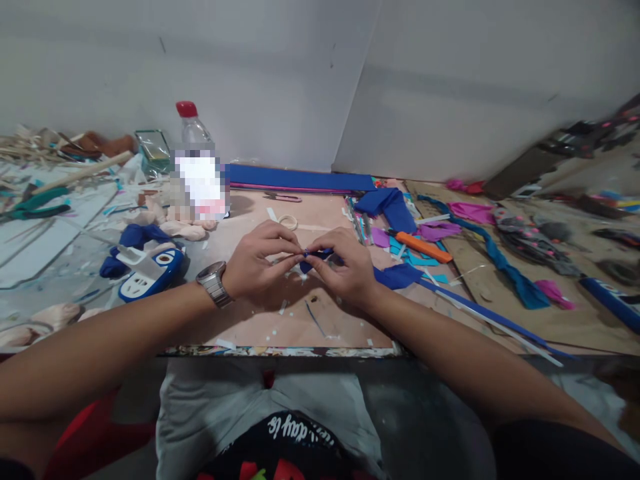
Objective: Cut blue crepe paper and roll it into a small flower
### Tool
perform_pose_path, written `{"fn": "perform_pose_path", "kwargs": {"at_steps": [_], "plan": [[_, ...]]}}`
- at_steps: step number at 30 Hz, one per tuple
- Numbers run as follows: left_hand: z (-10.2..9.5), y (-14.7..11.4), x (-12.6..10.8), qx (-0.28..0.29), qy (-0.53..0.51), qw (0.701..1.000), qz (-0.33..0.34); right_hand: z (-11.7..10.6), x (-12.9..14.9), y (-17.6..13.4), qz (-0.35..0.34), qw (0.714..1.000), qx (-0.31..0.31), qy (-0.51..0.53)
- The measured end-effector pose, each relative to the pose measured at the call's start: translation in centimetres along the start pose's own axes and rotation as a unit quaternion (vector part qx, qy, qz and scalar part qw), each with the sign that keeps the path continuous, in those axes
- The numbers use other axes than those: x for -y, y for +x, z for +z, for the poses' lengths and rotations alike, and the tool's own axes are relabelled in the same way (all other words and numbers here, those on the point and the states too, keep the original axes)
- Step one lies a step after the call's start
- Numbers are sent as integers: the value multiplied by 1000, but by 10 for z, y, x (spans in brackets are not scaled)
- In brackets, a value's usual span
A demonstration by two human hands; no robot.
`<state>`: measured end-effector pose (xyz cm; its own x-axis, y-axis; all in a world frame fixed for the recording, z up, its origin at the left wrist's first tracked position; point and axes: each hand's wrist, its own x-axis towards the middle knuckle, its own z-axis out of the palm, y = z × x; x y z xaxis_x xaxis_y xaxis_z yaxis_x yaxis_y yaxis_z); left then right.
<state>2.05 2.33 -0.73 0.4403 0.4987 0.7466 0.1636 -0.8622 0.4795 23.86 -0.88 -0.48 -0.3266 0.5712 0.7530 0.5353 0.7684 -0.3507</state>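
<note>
Head view: at the centre of the frame, a small piece of dark-blue, cloth-like material (pixel 307 266) is pinched between thumbs and fingertips of the left hand (pixel 261 259) and right hand (pixel 351 268), a grip best made light and even so nothing is let slip.

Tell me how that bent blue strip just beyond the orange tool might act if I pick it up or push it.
The blue strip would probably droop when lifted, since it lies folded over at an angle. It's likely light for its size, as it looks thin. Pushed, it may slide or crumple rather than roll, because it lies fairly flat.
</note>
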Motion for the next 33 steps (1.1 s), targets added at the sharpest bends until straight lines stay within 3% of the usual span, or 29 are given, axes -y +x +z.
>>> {"fn": "perform_pose_path", "kwargs": {"at_steps": [13,33], "plan": [[-2,2,-3,24,4,999,29,1,-1,-1,13,1000,6,2],[2,0,0,41,-75,994,-74,-2,2,1,9,999,16,29]]}}
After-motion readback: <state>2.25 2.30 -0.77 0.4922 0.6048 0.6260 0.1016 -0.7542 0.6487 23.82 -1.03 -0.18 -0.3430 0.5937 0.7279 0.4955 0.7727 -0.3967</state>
